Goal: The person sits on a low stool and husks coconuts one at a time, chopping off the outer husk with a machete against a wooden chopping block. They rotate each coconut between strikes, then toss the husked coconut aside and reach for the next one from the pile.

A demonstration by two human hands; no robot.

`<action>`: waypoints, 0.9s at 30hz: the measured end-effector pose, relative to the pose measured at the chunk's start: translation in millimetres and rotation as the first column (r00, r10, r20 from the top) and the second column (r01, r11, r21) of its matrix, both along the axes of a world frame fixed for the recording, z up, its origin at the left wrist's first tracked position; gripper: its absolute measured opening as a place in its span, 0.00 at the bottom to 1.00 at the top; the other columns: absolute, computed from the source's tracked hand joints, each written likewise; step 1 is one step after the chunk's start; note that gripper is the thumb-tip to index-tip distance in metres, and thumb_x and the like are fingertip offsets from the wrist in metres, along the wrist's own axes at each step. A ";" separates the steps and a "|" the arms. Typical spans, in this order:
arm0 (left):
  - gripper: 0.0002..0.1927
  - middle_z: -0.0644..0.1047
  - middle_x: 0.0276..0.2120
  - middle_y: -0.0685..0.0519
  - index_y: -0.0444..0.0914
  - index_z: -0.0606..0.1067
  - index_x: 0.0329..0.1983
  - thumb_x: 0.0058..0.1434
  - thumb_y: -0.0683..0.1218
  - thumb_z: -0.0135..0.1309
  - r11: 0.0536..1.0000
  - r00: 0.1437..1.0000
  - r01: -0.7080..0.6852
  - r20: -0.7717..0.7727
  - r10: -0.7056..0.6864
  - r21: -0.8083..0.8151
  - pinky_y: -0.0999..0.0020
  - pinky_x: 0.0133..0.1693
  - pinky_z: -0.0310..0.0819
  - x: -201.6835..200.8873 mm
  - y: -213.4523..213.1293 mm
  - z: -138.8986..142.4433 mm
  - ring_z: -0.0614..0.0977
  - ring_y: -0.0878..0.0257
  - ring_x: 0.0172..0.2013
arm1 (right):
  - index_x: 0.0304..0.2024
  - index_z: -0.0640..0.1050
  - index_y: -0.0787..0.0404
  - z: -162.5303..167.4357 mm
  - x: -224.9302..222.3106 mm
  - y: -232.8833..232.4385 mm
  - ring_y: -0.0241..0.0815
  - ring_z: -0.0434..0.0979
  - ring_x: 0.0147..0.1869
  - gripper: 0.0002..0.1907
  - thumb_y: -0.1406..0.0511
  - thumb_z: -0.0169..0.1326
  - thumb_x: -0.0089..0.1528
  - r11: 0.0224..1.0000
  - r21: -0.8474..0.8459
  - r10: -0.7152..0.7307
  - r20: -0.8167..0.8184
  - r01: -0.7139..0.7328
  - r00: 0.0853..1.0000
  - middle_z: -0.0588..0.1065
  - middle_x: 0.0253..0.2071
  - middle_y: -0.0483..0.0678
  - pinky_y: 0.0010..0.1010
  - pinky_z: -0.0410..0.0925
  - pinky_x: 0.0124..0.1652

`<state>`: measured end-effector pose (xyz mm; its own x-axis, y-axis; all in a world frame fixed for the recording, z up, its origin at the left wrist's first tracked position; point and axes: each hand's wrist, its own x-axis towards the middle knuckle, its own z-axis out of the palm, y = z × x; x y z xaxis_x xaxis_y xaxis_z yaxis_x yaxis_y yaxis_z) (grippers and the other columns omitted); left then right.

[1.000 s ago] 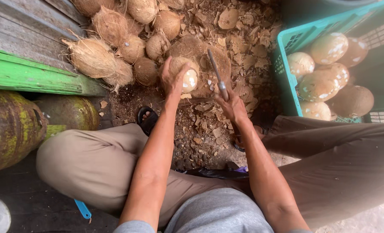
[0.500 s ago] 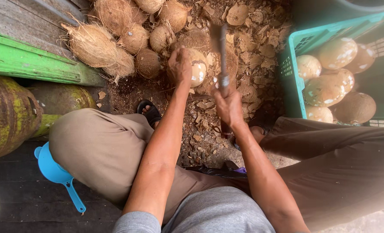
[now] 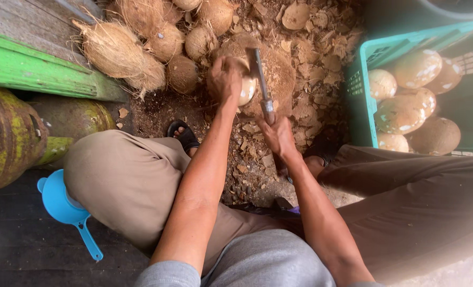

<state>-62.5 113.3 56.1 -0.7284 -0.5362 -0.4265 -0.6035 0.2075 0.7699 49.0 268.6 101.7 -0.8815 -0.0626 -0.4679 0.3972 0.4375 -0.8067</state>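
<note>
The step in hand looks like shelling: the left hand (image 3: 224, 79) is wrapped over a pale, partly peeled coconut (image 3: 245, 87), pressing it onto a brown chopping block (image 3: 279, 74) on the ground. The right hand (image 3: 279, 135) is closed round the handle of a cleaver (image 3: 260, 79), whose blade stands just beside the nut on its right, close to the left fingers. By my judgement the next cut calls for a short, controlled stroke at the remaining shell, kept clear of the holding fingers. The coconut sits under the left palm, ahead of the right hand. Unhusked brown coconuts (image 3: 141, 42) lie to the left; peeled white ones (image 3: 406, 111) fill a green crate (image 3: 358, 101) on the right.
</note>
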 end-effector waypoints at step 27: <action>0.22 0.73 0.56 0.46 0.47 0.79 0.42 0.66 0.64 0.42 0.996 0.999 -0.037 -0.003 0.037 -0.078 0.42 0.57 0.68 -1.5 -5.3 -7.6 0.76 0.49 0.57 | 0.26 0.76 0.55 -9.1 -4.2 -3.0 0.28 0.68 0.13 0.17 0.55 0.55 0.67 0.976 -0.194 -0.141 -0.186 0.104 0.972 0.73 0.18 0.38 0.26 0.66 0.12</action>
<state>-63.9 108.0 48.5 -0.7078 -0.5947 -0.3812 -0.6110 0.2447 0.7528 44.8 265.5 92.6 -0.9613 -0.0160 -0.2750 0.2638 0.2347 -0.9356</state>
